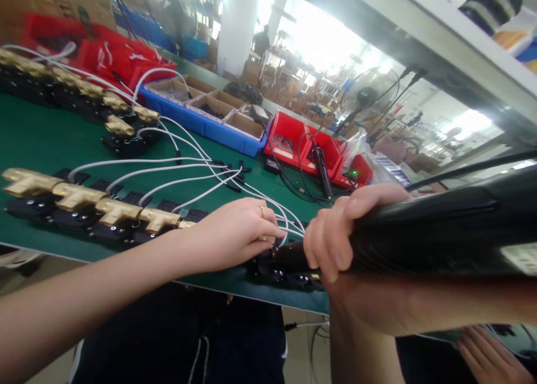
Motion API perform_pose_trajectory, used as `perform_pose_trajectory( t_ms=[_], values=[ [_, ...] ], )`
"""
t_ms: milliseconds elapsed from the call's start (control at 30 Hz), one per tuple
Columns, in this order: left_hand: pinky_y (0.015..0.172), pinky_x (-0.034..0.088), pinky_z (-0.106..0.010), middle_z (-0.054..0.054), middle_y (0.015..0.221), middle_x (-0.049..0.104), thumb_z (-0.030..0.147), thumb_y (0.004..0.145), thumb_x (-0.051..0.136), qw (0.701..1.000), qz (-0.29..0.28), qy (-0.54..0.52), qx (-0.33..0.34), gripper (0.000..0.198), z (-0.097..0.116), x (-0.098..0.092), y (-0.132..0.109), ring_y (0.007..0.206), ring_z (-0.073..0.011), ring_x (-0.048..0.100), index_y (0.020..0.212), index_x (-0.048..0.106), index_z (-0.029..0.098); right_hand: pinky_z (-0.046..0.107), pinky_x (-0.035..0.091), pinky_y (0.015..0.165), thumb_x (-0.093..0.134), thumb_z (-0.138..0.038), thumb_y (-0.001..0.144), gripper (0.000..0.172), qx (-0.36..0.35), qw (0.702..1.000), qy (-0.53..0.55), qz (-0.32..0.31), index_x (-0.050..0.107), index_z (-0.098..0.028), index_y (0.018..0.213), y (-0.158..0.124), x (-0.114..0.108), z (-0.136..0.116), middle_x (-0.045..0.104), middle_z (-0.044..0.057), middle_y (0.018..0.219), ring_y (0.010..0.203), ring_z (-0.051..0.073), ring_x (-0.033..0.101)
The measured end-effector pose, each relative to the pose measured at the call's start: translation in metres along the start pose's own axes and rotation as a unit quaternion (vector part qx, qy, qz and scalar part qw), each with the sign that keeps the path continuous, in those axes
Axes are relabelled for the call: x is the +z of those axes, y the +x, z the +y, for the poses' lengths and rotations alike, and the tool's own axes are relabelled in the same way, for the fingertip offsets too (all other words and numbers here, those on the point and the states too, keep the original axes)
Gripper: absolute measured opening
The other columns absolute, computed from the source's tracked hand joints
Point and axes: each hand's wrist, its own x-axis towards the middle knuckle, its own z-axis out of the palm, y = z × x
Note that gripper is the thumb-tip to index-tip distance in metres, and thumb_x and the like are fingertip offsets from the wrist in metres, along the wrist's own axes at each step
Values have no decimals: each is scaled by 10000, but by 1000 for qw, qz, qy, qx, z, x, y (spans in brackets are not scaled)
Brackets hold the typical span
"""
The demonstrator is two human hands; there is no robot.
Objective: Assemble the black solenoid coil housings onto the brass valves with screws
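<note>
My right hand (335, 233) is wrapped around a large black power screwdriver (428, 227), held almost level. Its nose points left at a black-based brass valve at the bench's front edge. Beside that nose, my left hand (247, 230), with a ring on one finger, grips the brass valve (268, 238), which its fingers partly hide. Further left, a row of brass tee valves (117, 211) on black housings runs along the edge, each with a grey cable (176, 180). More black housings (293, 278) lie under the screwdriver. The exact tip contact is hidden.
Another valve row (75, 85) stands at the back left. Behind are red bins (100, 48), a blue divided tray (201, 124) and more red bins (293, 135) with a slim black screwdriver (321, 169). A shelf (461, 43) overhangs. Another person's hand (486, 350) is at lower right.
</note>
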Motion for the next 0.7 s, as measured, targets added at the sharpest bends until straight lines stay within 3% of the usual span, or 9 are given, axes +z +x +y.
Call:
perform_pose_trajectory(
  t_ms=[100, 233, 433, 700],
  values=[
    [873, 482, -358, -47, 972, 768, 151, 931, 615, 1000, 0, 12, -17, 196, -3, -5, -11, 909, -210, 645, 1015, 783, 206, 243, 347, 334, 621, -751, 805, 587, -46, 999, 6, 8, 697, -172, 747, 0, 6, 5, 593, -2, 490, 346, 131, 481],
    [893, 484, -341, -35, 963, 777, 146, 951, 585, 1000, 1, 16, -6, 220, -5, -2, -14, 901, -198, 647, 1006, 784, 221, 258, 293, 336, 608, -896, 661, 721, 18, 998, 2, 62, 650, -176, 673, -2, 10, 4, 544, 3, 431, 325, 148, 465],
    [902, 486, -320, -31, 882, 769, 172, 962, 578, 999, 14, 48, 16, 227, -3, 0, -8, 857, -184, 639, 929, 790, 246, 274, 314, 337, 554, -952, 626, 780, 16, 996, -17, 88, 645, -177, 645, -2, 12, 3, 570, 41, 419, 325, 176, 502],
    [791, 477, -276, -23, 834, 760, 180, 936, 641, 999, -24, -11, -43, 181, 1, -5, -4, 868, -190, 605, 951, 809, 249, 273, 339, 341, 539, -931, 676, 780, 10, 999, -12, 47, 666, -161, 676, 0, 9, 3, 579, 44, 431, 340, 171, 515]
  ],
)
